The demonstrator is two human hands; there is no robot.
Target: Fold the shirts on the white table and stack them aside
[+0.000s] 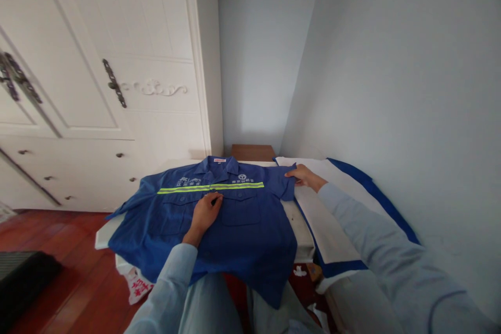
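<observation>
Wall [371,62]: pale grey-blue, meeting at a corner behind the table. Wardrobe [164,21]: white, panelled, with dark ornate handles and drawers below, left of the corner. Floor [82,250]: reddish wood; a black object [29,276] lies on it at far left.

Table [303,240]: white, low, before the person's knees. Shirt [250,240]: blue, short-sleeved, front up and collar away from the person, spread across the tabletop, its hem hanging over the near edge. It bears a yellow-green and grey stripe across the chest, white print above, and two flapped pockets below.

Panel [324,224]: whitish, blue-edged, just right of the table. Box [252,153]: brown, behind the collar. Bag [136,287]: white with red print, below the table's left side.

Left hand [206,212]: on the shirt's front between the pockets, fingers curled, thumb near the forefinger — whether cloth is pinched between them, cannot tell. Right hand [306,176]: at the sleeve [285,182] on the table's right side — thumb and forefinger clamped on its outer edge.
</observation>
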